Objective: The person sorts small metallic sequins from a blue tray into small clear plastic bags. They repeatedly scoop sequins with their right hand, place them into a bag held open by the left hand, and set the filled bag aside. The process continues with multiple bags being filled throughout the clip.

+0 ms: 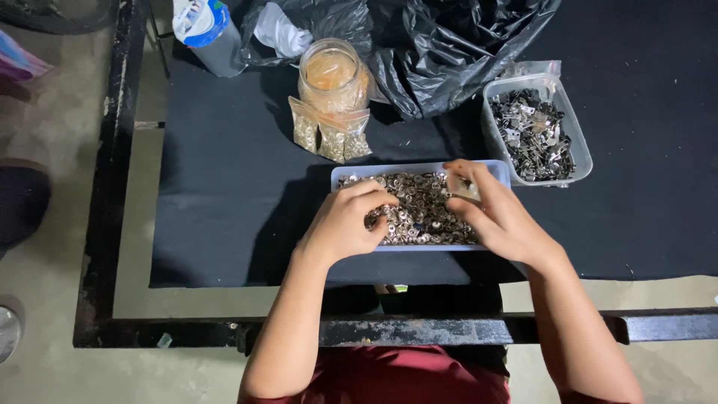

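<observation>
Left hand [348, 221] curled, fingers bent down into the small metal rings [419, 209], pinching some; exact grip hidden. Right hand [497, 213] half closed over the right end of the tray [419, 167], thumb and fingers holding a small clear bag [465, 187]. Rings fill the shallow pale-blue tray, lying between and under both hands, at the near middle of the black tabletop [224, 187]. Just beyond the tray, left: three filled little bags [329, 135] leaning on a glass jar [331, 75]. Far right: clear tub of metal parts [535, 133]. Behind: black plastic sack [441, 45]; far left, a bottle [206, 34].
</observation>
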